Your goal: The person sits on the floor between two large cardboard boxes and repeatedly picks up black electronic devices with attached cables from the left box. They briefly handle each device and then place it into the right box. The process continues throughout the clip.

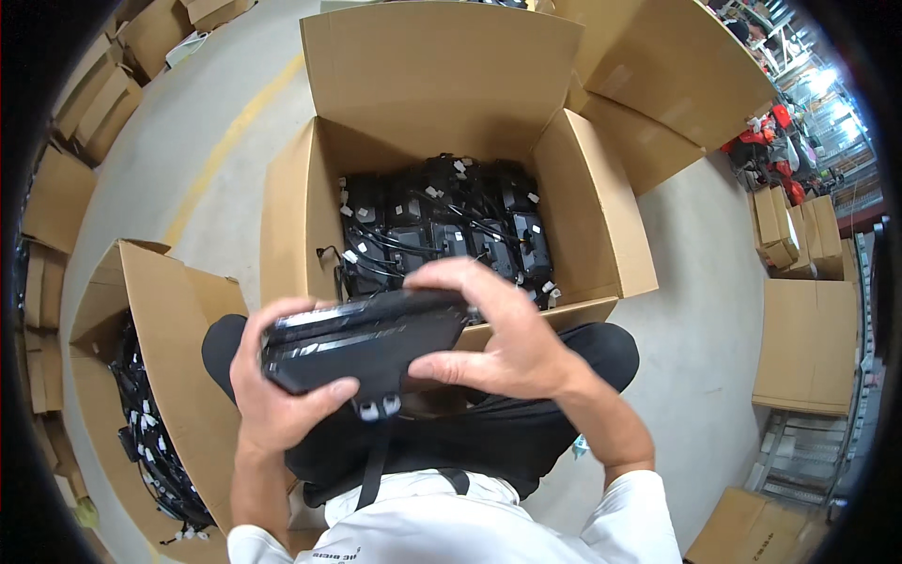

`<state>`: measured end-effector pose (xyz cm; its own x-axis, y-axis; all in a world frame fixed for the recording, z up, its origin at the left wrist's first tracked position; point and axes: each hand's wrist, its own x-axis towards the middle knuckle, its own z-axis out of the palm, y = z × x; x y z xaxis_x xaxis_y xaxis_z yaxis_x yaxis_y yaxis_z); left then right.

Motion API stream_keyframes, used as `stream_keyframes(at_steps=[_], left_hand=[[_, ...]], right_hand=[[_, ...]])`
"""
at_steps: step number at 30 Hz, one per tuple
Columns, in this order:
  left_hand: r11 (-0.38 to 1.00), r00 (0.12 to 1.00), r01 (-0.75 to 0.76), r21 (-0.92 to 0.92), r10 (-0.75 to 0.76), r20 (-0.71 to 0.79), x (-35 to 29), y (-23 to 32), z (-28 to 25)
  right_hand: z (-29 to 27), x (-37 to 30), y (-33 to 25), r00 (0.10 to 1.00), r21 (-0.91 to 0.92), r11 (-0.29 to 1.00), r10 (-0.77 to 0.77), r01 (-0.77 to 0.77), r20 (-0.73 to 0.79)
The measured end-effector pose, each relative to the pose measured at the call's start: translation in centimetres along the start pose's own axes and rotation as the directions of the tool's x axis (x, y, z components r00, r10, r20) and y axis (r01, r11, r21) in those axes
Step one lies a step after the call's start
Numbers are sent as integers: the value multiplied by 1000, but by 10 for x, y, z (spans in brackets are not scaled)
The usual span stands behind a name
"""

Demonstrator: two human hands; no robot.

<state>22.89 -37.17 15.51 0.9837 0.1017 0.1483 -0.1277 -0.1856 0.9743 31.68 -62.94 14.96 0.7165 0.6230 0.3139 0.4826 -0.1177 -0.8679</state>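
Note:
A black, box-shaped plastic unit (348, 352) with shiny ridged edges is held between both hands above my lap. My left hand (282, 376) grips its left end, thumb along the near face. At the other end my right hand (507, 338) is closed around it, fingers over the top and thumb below. Two small white pieces (378, 407) show just under the unit; I cannot tell what they are. Beyond it, an open cardboard box (432, 75) contains several similar black units (404, 240) with black cables and white connectors.
To my left stands another open carton (183, 376) with black cable bundles (150, 442) in it. A large cardboard piece (658, 75) rises at the far right. More cartons (803, 343) line the right side, near metal racking (808, 451). A yellow line (230, 141) crosses the grey floor.

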Motion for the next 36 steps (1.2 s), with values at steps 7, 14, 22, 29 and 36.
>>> stream_keyframes(at_steps=[7, 14, 22, 29, 36], left_hand=[[931, 973, -180, -316, 217, 83, 81, 17, 29], [836, 941, -157, 526, -34, 336, 94, -105, 53], [807, 875, -345, 480, 92, 475, 66, -106, 32], [844, 996, -75, 532, 38, 81, -42, -69, -52], [674, 969, 64, 736, 135, -208, -154, 3, -157]], right_hand=[[-60, 44, -18, 960, -200, 954, -251, 223, -127], [-121, 49, 88, 913, -145, 922, 316, -360, -259], [-146, -77, 295, 327, -601, 406, 913, -688, 243], [-101, -42, 254, 494, -750, 581, 776, -317, 392], [-111, -64, 282, 431, -760, 596, 776, -259, 461]])
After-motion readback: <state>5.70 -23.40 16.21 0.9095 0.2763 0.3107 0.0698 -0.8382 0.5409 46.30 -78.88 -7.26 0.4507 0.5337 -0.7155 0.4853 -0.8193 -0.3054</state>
